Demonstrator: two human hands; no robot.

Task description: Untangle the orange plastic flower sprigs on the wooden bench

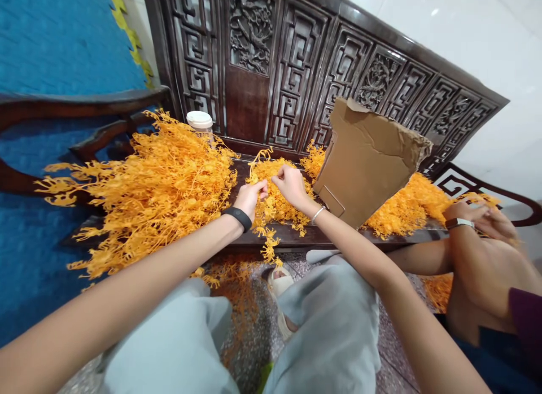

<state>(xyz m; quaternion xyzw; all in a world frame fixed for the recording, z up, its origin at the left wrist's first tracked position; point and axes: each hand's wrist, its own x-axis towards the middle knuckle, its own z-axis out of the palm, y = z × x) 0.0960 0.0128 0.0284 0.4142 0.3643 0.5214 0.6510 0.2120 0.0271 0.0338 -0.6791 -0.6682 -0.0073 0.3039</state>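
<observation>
My left hand (253,197), with a black band at the wrist, is closed in a pinch on an orange plastic sprig (270,244) whose end dangles over the bench's front edge. Close beside it, my right hand (292,186), wearing a thin bracelet, has its fingers pinched together; what they hold is too small to make out. Both hands are above a small heap of loose orange sprigs (296,210). To the left of my left hand spreads a much larger bundle of orange branches (169,191), some jutting past the bench edge.
A cardboard piece (372,157) stands upright on the dark wooden bench (249,236), right of my hands. Behind it lie more orange pieces (410,205). A white-lidded jar (200,121) is by the carved backrest (249,100). Another person's hands (478,216) work at the far right.
</observation>
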